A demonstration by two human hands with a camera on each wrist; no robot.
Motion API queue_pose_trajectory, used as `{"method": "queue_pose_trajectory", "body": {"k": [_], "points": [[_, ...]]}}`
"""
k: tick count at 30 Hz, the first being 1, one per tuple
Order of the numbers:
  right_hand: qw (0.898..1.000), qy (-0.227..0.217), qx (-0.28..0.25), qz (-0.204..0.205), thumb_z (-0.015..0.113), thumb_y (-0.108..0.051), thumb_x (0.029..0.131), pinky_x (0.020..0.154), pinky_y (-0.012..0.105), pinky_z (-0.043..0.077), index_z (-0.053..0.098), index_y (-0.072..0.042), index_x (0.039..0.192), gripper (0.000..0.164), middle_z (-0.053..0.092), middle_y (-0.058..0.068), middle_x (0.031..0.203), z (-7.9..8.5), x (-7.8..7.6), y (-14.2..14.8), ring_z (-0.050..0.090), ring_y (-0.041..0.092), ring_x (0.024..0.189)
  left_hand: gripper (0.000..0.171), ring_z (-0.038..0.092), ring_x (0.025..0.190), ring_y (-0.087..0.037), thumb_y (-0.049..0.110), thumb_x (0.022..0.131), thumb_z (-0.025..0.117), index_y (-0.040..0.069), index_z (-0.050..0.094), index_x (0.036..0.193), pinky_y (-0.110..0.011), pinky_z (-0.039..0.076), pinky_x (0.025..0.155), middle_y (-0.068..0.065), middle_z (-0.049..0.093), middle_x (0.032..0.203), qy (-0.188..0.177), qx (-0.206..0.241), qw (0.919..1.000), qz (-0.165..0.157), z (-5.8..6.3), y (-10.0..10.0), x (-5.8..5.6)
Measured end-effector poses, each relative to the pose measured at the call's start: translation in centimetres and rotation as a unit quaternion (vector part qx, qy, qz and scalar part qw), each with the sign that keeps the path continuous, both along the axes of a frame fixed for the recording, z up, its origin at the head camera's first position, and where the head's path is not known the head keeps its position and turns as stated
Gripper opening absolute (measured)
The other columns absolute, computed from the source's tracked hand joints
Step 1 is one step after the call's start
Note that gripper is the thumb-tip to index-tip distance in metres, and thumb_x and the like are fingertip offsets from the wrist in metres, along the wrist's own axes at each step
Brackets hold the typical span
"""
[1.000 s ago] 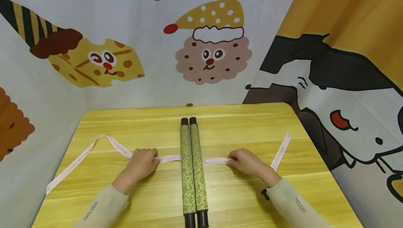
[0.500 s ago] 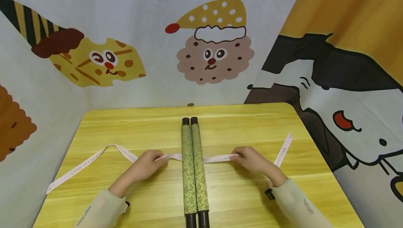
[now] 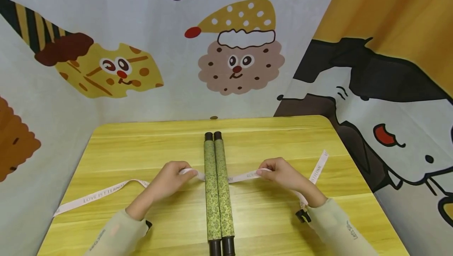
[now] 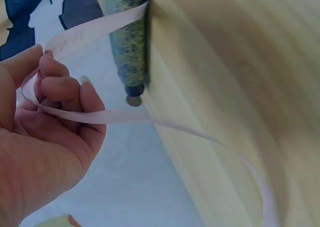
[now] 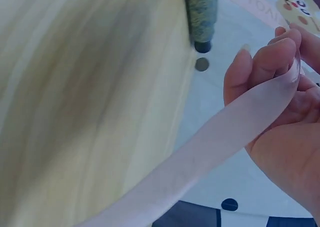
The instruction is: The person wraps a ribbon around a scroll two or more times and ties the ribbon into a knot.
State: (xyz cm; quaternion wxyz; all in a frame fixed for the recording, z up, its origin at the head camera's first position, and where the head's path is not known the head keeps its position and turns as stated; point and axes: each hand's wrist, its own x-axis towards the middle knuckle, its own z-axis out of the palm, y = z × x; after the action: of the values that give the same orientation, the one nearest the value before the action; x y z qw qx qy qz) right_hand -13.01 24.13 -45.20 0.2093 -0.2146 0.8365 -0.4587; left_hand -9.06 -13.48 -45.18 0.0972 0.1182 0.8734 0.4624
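A scroll (image 3: 212,193) with green patterned cloth and dark end knobs lies rolled from both sides into two parallel rolls. Beneath it runs a pale pink ribbon (image 3: 244,177) printed with dark lettering; the stretch under the rolls is hidden. Left of the scroll, my left hand (image 3: 170,183) pinches the ribbon between thumb and fingers. On the opposite side my right hand (image 3: 283,175) pinches it too, thumb against the fingertips. Both held parts slope upward from the scroll. In the right wrist view, the ribbon (image 5: 200,152) trails out of the palm.
The yellow wood-grain table (image 3: 159,142) has rounded far corners. One ribbon tail reaches its left edge; the other lies to the right, partly behind my right wrist. A cartoon-printed cloth (image 3: 170,51) hangs around the table. Dark wrist straps (image 3: 302,215) show at the sleeves.
Both hands have lifted the ribbon on either side of the scroll. My left hand has moved nearer the scroll, and the left tail has been drawn lower and flatter. The scroll stays put.
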Motion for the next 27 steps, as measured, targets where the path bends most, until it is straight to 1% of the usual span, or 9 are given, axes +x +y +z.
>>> {"method": "queue_pose_trajectory", "body": {"k": [3, 7, 11, 13, 15, 18, 21, 23, 27], "points": [[1.000, -0.021, -0.022, -0.006, 0.060, -0.031, 0.092, 0.042, 0.024, 0.029, 0.069, -0.014, 0.097, 0.020, 0.049, 0.006, 0.058, 0.8, 0.0, -0.3, 0.032, 0.014, 0.046, 0.015, 0.040, 0.049, -0.009, 0.029, 0.089, 0.065, 0.020, 0.066, 0.078, -0.021, 0.036, 0.043, -0.001, 0.055, 0.062, -0.006, 0.008, 0.9999, -0.005, 0.9, 0.3, -0.1], [0.999, -0.034, -0.025, -0.022, 0.062, -0.028, 0.091, 0.045, 0.022, 0.033, 0.068, -0.014, 0.104, 0.020, 0.060, 0.009, 0.068, 2.0, 0.2, -0.7, 0.042, 0.014, 0.052, 0.009, 0.043, 0.053, -0.011, 0.027, 0.088, 0.066, 0.020, 0.068, 0.082, -0.022, 0.039, 0.045, 0.000, 0.060, 0.068, -0.018, 0.021, 0.9995, -0.018, 1.9, 0.6, -0.1], [0.999, -0.031, -0.017, -0.031, 0.063, -0.019, 0.091, 0.052, 0.022, 0.042, 0.068, -0.011, 0.108, 0.020, 0.066, 0.006, 0.076, 4.5, 1.1, -1.8, 0.054, 0.016, 0.063, 0.010, 0.043, 0.055, -0.011, 0.028, 0.088, 0.066, 0.021, 0.068, 0.082, -0.023, 0.039, 0.047, -0.001, 0.061, 0.070, -0.018, 0.037, 0.9990, -0.017, 2.8, 1.0, 0.1], [0.999, -0.024, -0.014, -0.029, 0.063, -0.015, 0.090, 0.055, 0.023, 0.046, 0.067, -0.010, 0.109, 0.020, 0.068, 0.005, 0.081, 5.9, 1.6, -2.4, 0.056, 0.018, 0.067, 0.011, 0.042, 0.056, -0.012, 0.029, 0.088, 0.066, 0.021, 0.068, 0.082, -0.023, 0.039, 0.048, -0.002, 0.060, 0.069, -0.019, 0.046, 0.9987, -0.013, 3.2, 1.3, 0.0], [0.999, -0.017, -0.022, -0.023, 0.064, -0.014, 0.089, 0.059, 0.024, 0.050, 0.067, -0.010, 0.109, 0.020, 0.070, 0.005, 0.087, 6.7, 1.9, -2.8, 0.058, 0.019, 0.072, 0.011, 0.040, 0.055, -0.011, 0.029, 0.088, 0.066, 0.020, 0.068, 0.082, -0.023, 0.035, 0.047, -0.003, 0.058, 0.068, -0.027, 0.057, 0.9980, -0.009, 3.7, 1.6, 0.0], [0.999, -0.008, -0.037, -0.014, 0.064, -0.011, 0.089, 0.063, 0.025, 0.051, 0.067, -0.009, 0.110, 0.021, 0.070, 0.007, 0.094, 7.4, 2.2, -3.3, 0.058, 0.020, 0.077, 0.010, 0.034, 0.051, -0.011, 0.027, 0.088, 0.067, 0.019, 0.069, 0.083, -0.021, 0.028, 0.043, -0.004, 0.056, 0.065, -0.035, 0.074, 0.9966, -0.003, 4.3, 2.1, -0.2], [0.998, 0.000, -0.056, -0.007, 0.064, -0.010, 0.089, 0.066, 0.026, 0.051, 0.066, -0.008, 0.110, 0.022, 0.068, 0.008, 0.097, 7.9, 2.3, -4.0, 0.057, 0.021, 0.081, 0.010, 0.030, 0.049, -0.012, 0.027, 0.087, 0.067, 0.018, 0.071, 0.085, -0.021, 0.024, 0.042, -0.005, 0.059, 0.064, -0.038, 0.087, 0.9955, 0.001, 4.9, 2.7, -0.4], [0.998, 0.008, -0.069, -0.003, 0.064, -0.009, 0.089, 0.066, 0.027, 0.051, 0.066, -0.007, 0.110, 0.021, 0.067, 0.009, 0.095, 8.1, 2.3, -4.5, 0.057, 0.022, 0.081, 0.012, 0.037, 0.053, -0.014, 0.027, 0.087, 0.068, 0.016, 0.071, 0.087, -0.023, 0.030, 0.046, -0.006, 0.063, 0.069, -0.048, 0.102, 0.9937, 0.002, 5.3, 3.1, -0.6], [0.995, 0.012, -0.096, -0.001, 0.066, -0.009, 0.087, 0.066, 0.029, 0.053, 0.066, -0.008, 0.107, 0.020, 0.066, 0.009, 0.089, 7.3, 2.0, -5.7, 0.058, 0.022, 0.079, 0.013, 0.052, 0.070, -0.019, 0.025, 0.088, 0.067, 0.014, 0.072, 0.091, -0.029, 0.040, 0.063, -0.010, 0.067, 0.076, -0.077, 0.131, 0.9884, 0.008, 5.9, 4.3, -0.9]]}}
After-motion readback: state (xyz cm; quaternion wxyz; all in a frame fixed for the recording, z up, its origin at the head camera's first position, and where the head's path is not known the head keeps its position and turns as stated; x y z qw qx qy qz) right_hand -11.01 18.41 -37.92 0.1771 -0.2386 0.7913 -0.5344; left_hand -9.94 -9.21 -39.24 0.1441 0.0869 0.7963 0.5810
